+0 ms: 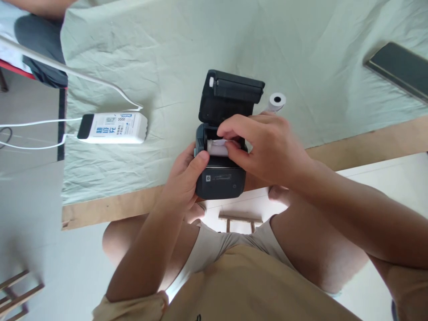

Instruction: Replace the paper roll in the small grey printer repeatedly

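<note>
A small black label printer [220, 182] sits at the table's front edge, its lid [230, 96] swung up and back. My left hand [185, 176] grips the printer's left side, the thumb lying on the rim of the opening. Inside the compartment lies a white paper roll [217, 148]. Over it my right hand [267, 145] reaches in from the right, thumb and forefinger pinching the paper of that roll. Another white paper roll [277, 101] stands on the cloth just beyond my right hand.
A white power bank [117, 128] with white cables lies on the green cloth [167, 53] at the left. A dark flat phone-like object [399, 69] rests at the far right. The wooden table edge [110, 206] runs before my knees. Another person's arm [43, 5] shows at top left.
</note>
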Demonstrator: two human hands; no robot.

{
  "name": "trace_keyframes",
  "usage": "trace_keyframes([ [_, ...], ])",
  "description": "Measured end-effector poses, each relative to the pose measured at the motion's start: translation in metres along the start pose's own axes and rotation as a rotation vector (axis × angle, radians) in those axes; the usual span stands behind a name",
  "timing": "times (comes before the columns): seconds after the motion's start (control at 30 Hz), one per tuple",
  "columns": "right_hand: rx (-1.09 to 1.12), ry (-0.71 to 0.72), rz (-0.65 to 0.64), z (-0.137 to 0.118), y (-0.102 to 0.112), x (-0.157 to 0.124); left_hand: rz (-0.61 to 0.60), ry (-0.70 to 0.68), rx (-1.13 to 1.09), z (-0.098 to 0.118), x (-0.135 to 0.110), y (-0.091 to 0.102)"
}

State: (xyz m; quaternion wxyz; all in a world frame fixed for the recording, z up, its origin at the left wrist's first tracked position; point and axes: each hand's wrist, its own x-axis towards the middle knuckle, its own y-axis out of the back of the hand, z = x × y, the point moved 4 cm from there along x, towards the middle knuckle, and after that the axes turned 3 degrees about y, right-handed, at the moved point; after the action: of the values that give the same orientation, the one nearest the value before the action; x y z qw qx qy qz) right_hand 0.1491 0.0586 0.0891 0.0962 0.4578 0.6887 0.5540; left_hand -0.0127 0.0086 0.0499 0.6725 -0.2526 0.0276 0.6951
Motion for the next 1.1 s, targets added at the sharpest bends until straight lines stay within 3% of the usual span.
trace_keyframes([
  [0.27,0.018,0.127,0.153,-0.018,0.016,-0.012,0.028,-0.026,-0.02,-0.005,0.002,0.004],
  [0.43,0.081,0.307,0.202,-0.027,0.012,-0.024,-0.018,-0.05,-0.035,-0.005,0.002,0.007],
  [0.67,0.245,0.388,0.288,-0.026,0.01,-0.028,-0.079,-0.029,-0.024,-0.004,0.001,0.009],
  [0.73,0.296,0.329,0.395,-0.018,0.019,-0.026,-0.062,-0.028,-0.009,-0.004,0.001,0.01],
  [0.8,0.335,0.155,0.469,-0.004,0.026,-0.023,-0.039,-0.018,0.003,-0.003,0.001,0.01],
  [0.93,0.548,-0.169,0.354,0.022,0.02,-0.017,-0.029,0.018,0.008,-0.002,0.0,0.008],
  [1.03,0.974,-0.247,0.333,0.034,0.008,-0.017,-0.022,0.019,-0.02,-0.001,0.0,0.008],
  [1.1,1.143,-0.275,0.276,0.037,-0.001,-0.019,-0.011,0.028,-0.01,-0.002,0.0,0.008],
])
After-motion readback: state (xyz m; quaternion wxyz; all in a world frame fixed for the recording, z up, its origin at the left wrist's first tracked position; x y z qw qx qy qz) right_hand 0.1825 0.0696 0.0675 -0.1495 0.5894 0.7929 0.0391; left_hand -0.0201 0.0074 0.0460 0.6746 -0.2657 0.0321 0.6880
